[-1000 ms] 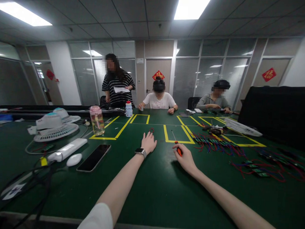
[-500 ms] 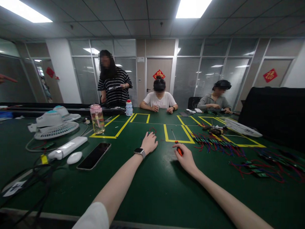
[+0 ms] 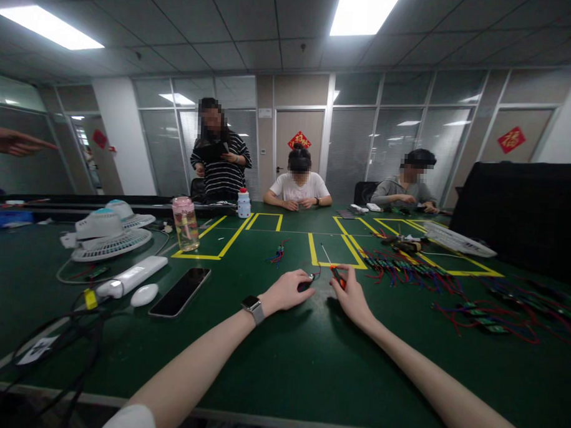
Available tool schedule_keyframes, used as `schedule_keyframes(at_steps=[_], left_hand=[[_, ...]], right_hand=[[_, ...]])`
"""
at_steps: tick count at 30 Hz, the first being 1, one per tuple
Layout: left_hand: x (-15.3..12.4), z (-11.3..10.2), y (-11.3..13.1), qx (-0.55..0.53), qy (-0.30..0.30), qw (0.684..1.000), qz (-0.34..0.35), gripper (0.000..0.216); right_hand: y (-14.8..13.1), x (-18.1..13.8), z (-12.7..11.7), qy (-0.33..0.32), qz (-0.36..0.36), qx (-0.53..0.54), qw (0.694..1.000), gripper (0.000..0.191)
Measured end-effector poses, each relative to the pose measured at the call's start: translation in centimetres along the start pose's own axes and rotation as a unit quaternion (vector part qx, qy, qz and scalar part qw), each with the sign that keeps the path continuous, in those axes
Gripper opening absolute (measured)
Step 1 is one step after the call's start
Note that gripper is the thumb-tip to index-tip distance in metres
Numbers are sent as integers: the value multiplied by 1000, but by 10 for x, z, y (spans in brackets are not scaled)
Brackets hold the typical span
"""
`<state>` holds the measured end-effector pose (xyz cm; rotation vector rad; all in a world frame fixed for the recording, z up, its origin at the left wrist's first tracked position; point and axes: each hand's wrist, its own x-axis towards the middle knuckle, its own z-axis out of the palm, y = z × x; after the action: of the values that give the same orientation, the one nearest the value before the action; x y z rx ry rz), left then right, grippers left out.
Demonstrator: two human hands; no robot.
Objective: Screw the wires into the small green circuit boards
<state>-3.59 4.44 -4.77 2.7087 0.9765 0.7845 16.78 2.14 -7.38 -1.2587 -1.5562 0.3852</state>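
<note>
Screwdriver [image 3: 336, 276] and small dark part [image 3: 305, 284] held just below the yellow-taped square [image 3: 340, 265]

The left hand [image 3: 287, 292] rests on the green table [image 3: 280, 370] just below the square's near left corner, its fingers curled round the small dark part. The right hand [image 3: 352, 297], below the square's near edge, pinches the screwdriver by its orange handle; the thin shaft reaches into the square. A wire bundle [image 3: 277, 254] lies left of the square.

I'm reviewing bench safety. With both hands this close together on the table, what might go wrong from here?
The right hand grips a screwdriver close beside the left hand, which pinches a small dark part; a slip might jab that hand. The part looks tiny and could skid away across the green table. The loose wires just beyond might snag a hand.
</note>
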Motion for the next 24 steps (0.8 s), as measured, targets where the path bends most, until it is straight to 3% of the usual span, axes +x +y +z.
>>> schedule_keyframes(at_steps=[8, 12, 15, 18, 21, 24], left_hand=[[-14, 0, 17, 7, -17, 1000, 15, 20], [-22, 0, 21, 1, -25, 1000, 17, 25], [-27, 0, 20, 5, -29, 999, 18, 24], [-29, 0, 18, 6, -22, 999, 25, 24], [-29, 0, 17, 5, -7, 1000, 20, 23], [-27, -1, 15, -20, -7, 1000, 7, 22]], right_hand=[[-6, 7, -7, 92, -16, 19, 995, 30], [-20, 19, -13, 112, 41, 132, 984, 37], [-31, 32, -14, 137, 95, 266, 950, 45], [-38, 46, -12, 127, 159, 395, 896, 38], [-38, 50, -9, 122, 224, 462, 849, 31], [-32, 48, -9, 119, 222, 490, 834, 33]])
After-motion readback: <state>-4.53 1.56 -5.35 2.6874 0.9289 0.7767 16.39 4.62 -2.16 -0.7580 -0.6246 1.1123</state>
